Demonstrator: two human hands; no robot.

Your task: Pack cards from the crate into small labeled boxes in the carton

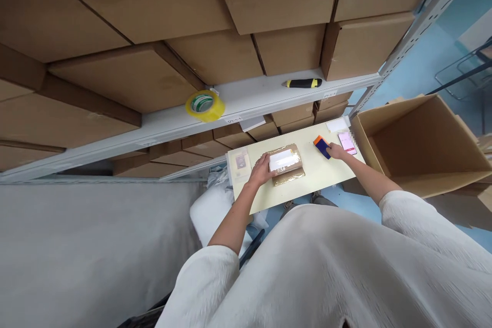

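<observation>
On the pale yellow table point(269, 197) lies a small cardboard box point(289, 177) wrapped in shiny clear tape, with a white label point(283, 160) on its top face. My left hand point(262, 170) grips the box by its left side, fingers over the edge of the top. Farther right, my right hand point(335, 151) is closed around one end of a dark blue and orange block-shaped tool point(322, 147). That tool is held above or on the table, apart from the box; its exact kind is unclear.
A phone point(347, 143) with a lit screen lies near the table's right end. A yellow tape roll point(205, 106) and a box cutter point(303, 83) sit on the shelf edge point(253, 95), before stacked cartons point(223, 56). A large open carton point(418, 138) stands at right.
</observation>
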